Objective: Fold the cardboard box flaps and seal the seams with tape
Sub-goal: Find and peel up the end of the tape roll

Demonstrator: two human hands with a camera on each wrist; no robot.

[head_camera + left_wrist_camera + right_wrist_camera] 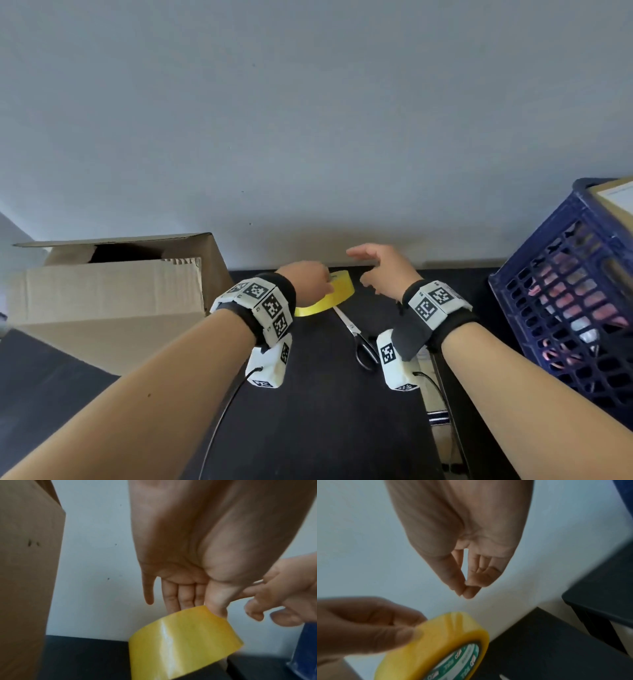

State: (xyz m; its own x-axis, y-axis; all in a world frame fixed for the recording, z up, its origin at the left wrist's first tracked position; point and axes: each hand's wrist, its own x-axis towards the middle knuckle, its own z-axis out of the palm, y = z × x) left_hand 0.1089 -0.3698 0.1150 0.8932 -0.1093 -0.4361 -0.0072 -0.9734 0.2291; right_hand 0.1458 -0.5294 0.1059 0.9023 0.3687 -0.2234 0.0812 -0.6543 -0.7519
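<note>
A yellow tape roll [337, 291] is lifted just above the black table [325, 394], held on edge. My left hand [322, 284] grips it, thumb on one side and fingers on the other; the left wrist view shows the roll [181, 642] below the palm. Just right of the roll, my right hand [373, 270] hovers with relaxed fingers and holds nothing. In the right wrist view the roll [447, 642] sits below my right hand [465, 588], whose fingertips nearly meet. The cardboard box [109, 294] stands at the left with its top flaps partly open.
Scissors [358, 337] lie on the table between my wrists. A dark blue plastic crate [565, 291] filled with items stands at the right. A grey wall [308, 120] runs close behind the table. The box side [25, 574] is near my left hand.
</note>
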